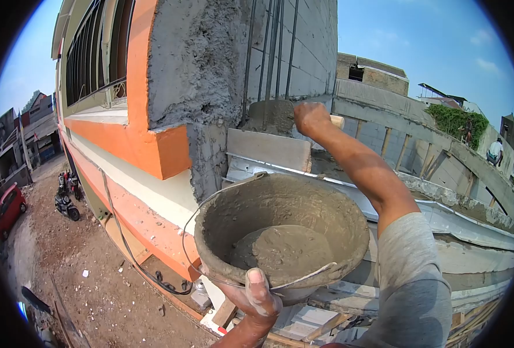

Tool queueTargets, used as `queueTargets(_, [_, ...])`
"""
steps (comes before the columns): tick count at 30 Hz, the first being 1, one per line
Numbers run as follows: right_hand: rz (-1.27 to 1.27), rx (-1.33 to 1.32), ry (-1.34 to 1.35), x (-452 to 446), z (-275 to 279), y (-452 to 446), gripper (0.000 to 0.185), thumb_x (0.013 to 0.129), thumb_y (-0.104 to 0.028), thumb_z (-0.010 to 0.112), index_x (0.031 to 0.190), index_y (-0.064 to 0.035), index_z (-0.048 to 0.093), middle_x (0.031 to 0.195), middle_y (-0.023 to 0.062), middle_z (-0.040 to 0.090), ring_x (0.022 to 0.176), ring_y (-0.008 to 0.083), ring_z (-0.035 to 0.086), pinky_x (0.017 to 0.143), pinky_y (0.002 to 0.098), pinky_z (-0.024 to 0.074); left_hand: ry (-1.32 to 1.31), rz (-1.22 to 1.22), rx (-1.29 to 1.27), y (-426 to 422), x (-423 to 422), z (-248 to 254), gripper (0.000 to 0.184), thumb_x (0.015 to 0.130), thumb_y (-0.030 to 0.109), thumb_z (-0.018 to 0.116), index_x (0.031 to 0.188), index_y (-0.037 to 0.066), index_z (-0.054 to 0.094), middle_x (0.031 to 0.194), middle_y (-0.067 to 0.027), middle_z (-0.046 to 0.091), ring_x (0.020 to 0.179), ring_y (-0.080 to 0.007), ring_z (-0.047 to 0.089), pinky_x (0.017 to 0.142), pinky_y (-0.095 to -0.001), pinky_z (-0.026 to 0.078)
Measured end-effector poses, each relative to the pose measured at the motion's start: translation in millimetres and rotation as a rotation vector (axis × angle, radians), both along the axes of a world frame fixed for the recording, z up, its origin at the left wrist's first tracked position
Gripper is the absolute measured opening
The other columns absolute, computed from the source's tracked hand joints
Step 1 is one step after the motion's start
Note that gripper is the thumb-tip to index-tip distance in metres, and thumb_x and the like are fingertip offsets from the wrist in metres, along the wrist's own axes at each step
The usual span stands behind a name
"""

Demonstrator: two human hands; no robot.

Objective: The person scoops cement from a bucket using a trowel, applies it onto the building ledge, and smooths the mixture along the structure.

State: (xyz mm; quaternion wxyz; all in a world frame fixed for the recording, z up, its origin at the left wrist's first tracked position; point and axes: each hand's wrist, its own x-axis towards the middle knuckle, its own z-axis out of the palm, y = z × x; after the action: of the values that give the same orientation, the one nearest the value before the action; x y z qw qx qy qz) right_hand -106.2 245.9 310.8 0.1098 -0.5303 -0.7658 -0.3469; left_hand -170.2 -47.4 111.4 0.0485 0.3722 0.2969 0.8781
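Head view, read left to right. Far left, below: a red car (pixel 12 210) and parked motorcycles (pixel 65 200) on bare earth. Next, the orange ledge (pixel 173 152) of the building, its corner projecting just beside the bucket.

Left hand (pixel 264 298): thumb pressed on the near side of the rim of the bucket (pixel 280 200); other fingers hidden beneath it, so their spread cannot be told. Bucket sits at lower centre, mouth up, wire handle slack around the near rim. Grey wet mortar (pixel 283 246) partly fills it; inner wall coated.

Behind the bucket, a pale board (pixel 268 149) stands on edge. Above it, steel rods (pixel 275 46) rise before the block wall. Trowel (pixel 279 118), grey-coated, is at the foot of the rods; contact unclear.

Right hand (pixel 312 119): fingers curled together around the trowel's handle, whose wooden end protrudes. Far right: a distant person (pixel 494 152), white top.
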Motion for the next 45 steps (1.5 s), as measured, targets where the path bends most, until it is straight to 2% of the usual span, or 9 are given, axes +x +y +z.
queueTargets(6, [0.043, 0.023, 0.028, -1.4, 6.2, 2.2, 0.021, 0.082, -0.013, 0.057, 0.097, -0.0085, 0.070, 0.105, 0.0110, 0.068, 0.095, 0.0247, 0.067, 0.078, 0.0357, 0.0544, -0.038, -0.052, -0.049, 2.1, -8.7, -6.6, 0.081, 0.081, 0.040, 0.048, 0.138, -0.006, 0.015, 0.134, -0.0241, 0.030, 0.123, -0.0321, 0.033, 0.104, -0.0454, 0.025])
queueTargets(13, [0.036, -0.039, 0.025, 6.8, 5.4, -7.3, 0.022, 0.083, -0.013, 0.057, 0.100, -0.0103, 0.070, 0.106, 0.0106, 0.068, 0.097, 0.0246, 0.067, 0.079, 0.0359, 0.0543, -0.051, -0.032, 0.003, 2.7, -6.9, -3.2, 0.075, 0.081, 0.036, 0.049, 0.137, -0.006, 0.022, 0.133, -0.0223, 0.034, 0.123, -0.0306, 0.036, 0.104, -0.0430, 0.026])
queueTargets(16, [0.102, 0.065, 0.173, 11.5, -2.6, 11.7, 0.019, 0.081, -0.013, 0.056, 0.090, -0.0064, 0.071, 0.097, 0.0140, 0.069, 0.093, 0.0264, 0.067, 0.077, 0.0371, 0.0543, -0.042, -0.011, 0.047, 5.4, -6.0, -4.9, 0.066, 0.084, 0.032, 0.047, 0.135, -0.006, 0.030, 0.134, -0.0200, 0.038, 0.122, -0.0285, 0.038, 0.105, -0.0392, 0.027])
queueTargets(18, [0.089, 0.067, 0.041, 12.0, -5.7, 16.8, 0.019, 0.082, -0.014, 0.057, 0.091, -0.0070, 0.071, 0.097, 0.0130, 0.070, 0.092, 0.0258, 0.068, 0.076, 0.0363, 0.0548, -0.013, 0.002, 0.067, 6.8, -6.2, -4.9, 0.064, 0.085, 0.031, 0.046, 0.135, -0.006, 0.031, 0.133, -0.0197, 0.039, 0.122, -0.0282, 0.039, 0.105, -0.0389, 0.027])
queueTargets(25, [0.096, 0.048, -0.014, 17.9, -5.4, 11.2, 0.018, 0.081, -0.015, 0.059, 0.091, -0.0078, 0.072, 0.096, 0.0141, 0.070, 0.089, 0.0269, 0.068, 0.074, 0.0365, 0.0551, -0.051, -0.042, 0.002, 1.5, -4.8, -3.9, 0.074, 0.083, 0.033, 0.047, 0.139, -0.006, 0.019, 0.136, -0.0214, 0.031, 0.124, -0.0287, 0.034, 0.106, -0.0411, 0.024])
queueTargets(28, [0.054, 0.037, 0.184, 40.3, 4.4, -11.5, 0.022, 0.084, -0.015, 0.057, 0.100, -0.0100, 0.071, 0.104, 0.0100, 0.069, 0.097, 0.0260, 0.067, 0.079, 0.0376, 0.0539, -0.070, -0.070, -0.001, -1.3, -5.2, -5.6, 0.070, 0.084, 0.029, 0.047, 0.138, -0.006, 0.021, 0.136, -0.0200, 0.032, 0.123, -0.0269, 0.035, 0.105, -0.0387, 0.026])
queueTargets(33, [-0.072, -0.047, 0.042, 106.8, 38.1, -83.5, 0.020, 0.079, -0.011, 0.061, 0.095, -0.0066, 0.071, 0.097, 0.0131, 0.069, 0.093, 0.0279, 0.067, 0.077, 0.0374, 0.0539, -0.113, -0.135, 0.028, -3.0, -1.5, 2.9, 0.057, 0.085, 0.024, 0.049, 0.130, -0.006, 0.034, 0.126, -0.0163, 0.043, 0.113, -0.0223, 0.043, 0.099, -0.0343, 0.032])
queueTargets(35, [0.047, -0.120, -0.021, 131.6, 43.6, -124.4, 0.017, 0.077, -0.009, 0.062, 0.091, -0.0054, 0.071, 0.093, 0.0144, 0.069, 0.087, 0.0272, 0.068, 0.073, 0.0379, 0.0540, -0.109, -0.142, 0.017, -3.7, -1.3, 6.1, 0.055, 0.084, 0.024, 0.049, 0.129, -0.006, 0.036, 0.124, -0.0158, 0.045, 0.110, -0.0215, 0.044, 0.098, -0.0340, 0.033])
queueTargets(45, [0.322, 0.068, -0.677, 119.7, -35.2, -182.4, 0.010, 0.073, -0.011, 0.063, 0.076, -0.0045, 0.070, 0.076, 0.0141, 0.069, 0.075, 0.0256, 0.069, 0.065, 0.0342, 0.0553, 0.058, -0.136, -0.027, -27.4, 30.9, 12.3, 0.071, 0.079, 0.026, 0.057, 0.135, -0.008, 0.029, 0.132, -0.0209, 0.039, 0.120, -0.0282, 0.040, 0.103, -0.0391, 0.031])
